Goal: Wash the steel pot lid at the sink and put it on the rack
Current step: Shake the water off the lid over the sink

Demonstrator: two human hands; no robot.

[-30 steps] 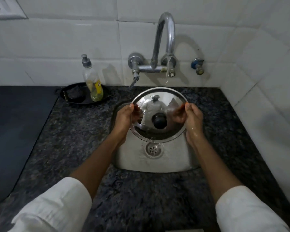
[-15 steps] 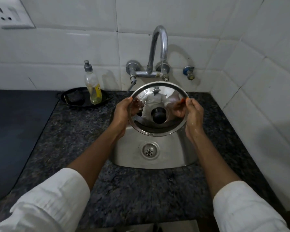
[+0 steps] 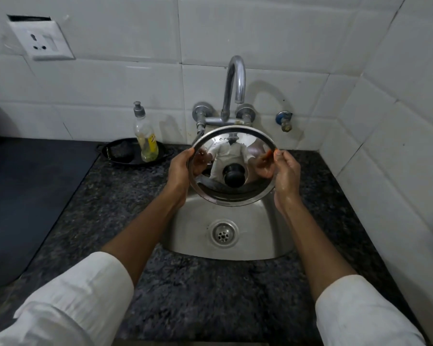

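Note:
The round steel pot lid (image 3: 245, 151) with a black knob faces me, tilted upright above the back of the steel sink (image 3: 193, 236). My left hand (image 3: 178, 171) grips its left rim and my right hand (image 3: 286, 173) grips its right rim. The curved steel tap (image 3: 234, 81) stands on the wall just behind the lid, and I see no water coming from its spout. No rack is in view.
A dish soap bottle (image 3: 145, 136) stands in a black tray (image 3: 115, 151) with a dark scrubber, left of the tap. Dark speckled granite counter (image 3: 110, 208) surrounds the sink. White tiled walls close the back and right. A wall socket (image 3: 41, 39) sits upper left.
The lid and both hands rose away from the basin toward the tap. The stream seen a second ago has stopped. My view tilted upward, showing more wall.

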